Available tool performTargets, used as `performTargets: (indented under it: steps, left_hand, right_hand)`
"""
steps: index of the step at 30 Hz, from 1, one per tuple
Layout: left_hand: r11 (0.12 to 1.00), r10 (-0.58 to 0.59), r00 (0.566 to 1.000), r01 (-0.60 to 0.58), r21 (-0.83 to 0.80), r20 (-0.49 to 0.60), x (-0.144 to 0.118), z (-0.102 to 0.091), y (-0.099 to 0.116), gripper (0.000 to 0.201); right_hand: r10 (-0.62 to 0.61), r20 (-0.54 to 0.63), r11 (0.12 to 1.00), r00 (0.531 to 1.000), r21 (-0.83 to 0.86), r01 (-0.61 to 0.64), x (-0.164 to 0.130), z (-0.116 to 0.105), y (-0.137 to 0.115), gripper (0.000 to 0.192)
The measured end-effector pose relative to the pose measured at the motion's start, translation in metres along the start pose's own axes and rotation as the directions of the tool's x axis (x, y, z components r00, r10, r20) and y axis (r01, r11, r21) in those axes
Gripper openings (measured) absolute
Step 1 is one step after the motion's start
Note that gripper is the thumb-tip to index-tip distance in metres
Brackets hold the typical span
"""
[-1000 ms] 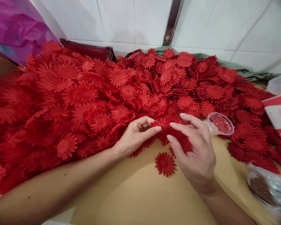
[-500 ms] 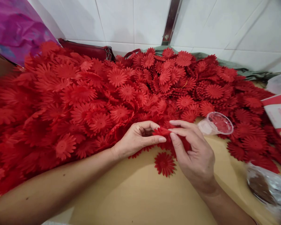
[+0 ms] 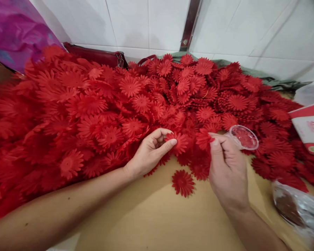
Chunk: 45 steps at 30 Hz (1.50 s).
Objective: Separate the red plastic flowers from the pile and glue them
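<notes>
A big heap of red fabric daisy petals (image 3: 99,104) covers the tan table (image 3: 151,216). At the heap's near edge my left hand (image 3: 149,153) pinches one red flower (image 3: 179,143) between thumb and fingers. Just to its right, my right hand (image 3: 229,170) pinches another red flower (image 3: 204,137) at its fingertips. The two flowers are a little apart. A single red flower (image 3: 183,183) lies flat on the table below and between the hands.
A clear plastic cup (image 3: 242,137) lies on its side right of my right hand. A plastic bag with dark contents (image 3: 295,209) sits at the right edge, a white and red box (image 3: 310,127) above it. A dark red handbag (image 3: 96,55) and white tiled wall stand behind.
The hands were together on one bunch of flowers; now my right hand has pulled a flower away to the right while my left keeps another.
</notes>
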<state>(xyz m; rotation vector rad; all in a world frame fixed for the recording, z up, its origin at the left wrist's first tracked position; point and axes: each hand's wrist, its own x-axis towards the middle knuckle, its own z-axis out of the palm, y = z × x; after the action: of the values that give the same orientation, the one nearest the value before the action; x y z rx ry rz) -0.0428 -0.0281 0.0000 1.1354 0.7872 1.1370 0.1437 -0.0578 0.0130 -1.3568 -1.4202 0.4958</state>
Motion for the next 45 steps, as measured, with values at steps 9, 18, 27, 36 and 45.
performTargets:
  steps: [9, 18, 27, 36, 45]
  left_hand:
    - [0.952, 0.164, 0.981, -0.186, 0.244, 0.108, -0.002, -0.004, 0.005, 0.017]
    - [0.948, 0.123, 0.985, -0.152, 0.280, 0.119, -0.001, -0.005, 0.007, 0.019]
    - [0.995, 0.020, 1.000, -0.020, 0.096, 0.000, 0.000, -0.002, 0.003, 0.021]
    - [0.998, -0.042, 0.999, 0.041, 0.047, 0.029, -0.001, 0.000, 0.004, 0.028]
    - [0.999, -0.021, 0.995, 0.017, 0.040, 0.095, -0.001, -0.001, 0.006, 0.026]
  right_hand:
    - [-0.110, 0.136, 0.994, 0.985, 0.003, 0.111, -0.003, 0.004, -0.002, 0.023]
    - [-0.120, 0.214, 0.992, 0.969, 0.005, 0.122, -0.008, 0.005, -0.005, 0.032]
    - [-0.255, 0.223, 0.956, 0.941, -0.091, 0.280, -0.010, 0.009, -0.002, 0.035]
    - [-0.200, 0.201, 0.975, 0.959, -0.057, 0.215, -0.010, 0.012, -0.003, 0.033]
    - [-0.195, 0.166, 0.980, 0.967, -0.010, 0.200, -0.005, 0.006, -0.002, 0.003]
